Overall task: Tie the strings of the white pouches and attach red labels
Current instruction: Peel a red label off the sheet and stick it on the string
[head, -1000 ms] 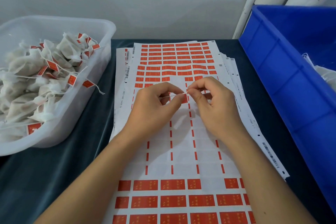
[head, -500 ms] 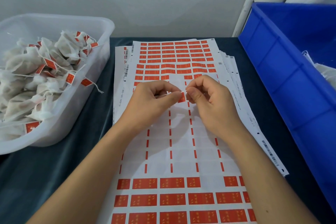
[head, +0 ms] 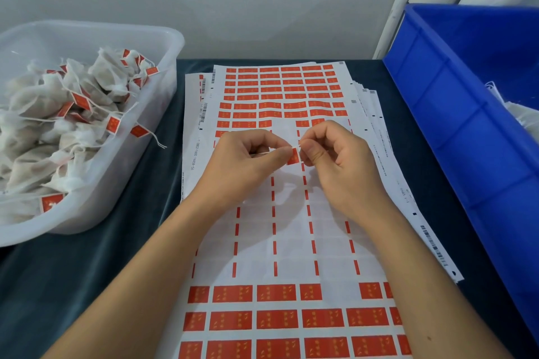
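Observation:
My left hand (head: pixel 248 160) and my right hand (head: pixel 338 160) meet over the middle of the label sheet (head: pixel 291 230). Between their fingertips sits a small red label (head: pixel 293 156), folded over a thin white string. The left thumb and forefinger pinch the label; the right thumb and forefinger pinch the string end just beside it. The pouch that the string belongs to is hidden behind my left hand. Finished white pouches with red labels (head: pixel 58 131) fill the clear tub on the left.
A clear plastic tub (head: pixel 172 46) stands at the left on the dark cloth (head: pixel 87 271). A blue crate (head: pixel 455 114) runs along the right side, with white pouches (head: pixel 522 114) inside. More label sheets lie stacked beneath the top sheet.
Both hands stayed together over the sheet. The pinched red label has become more exposed between the fingertips.

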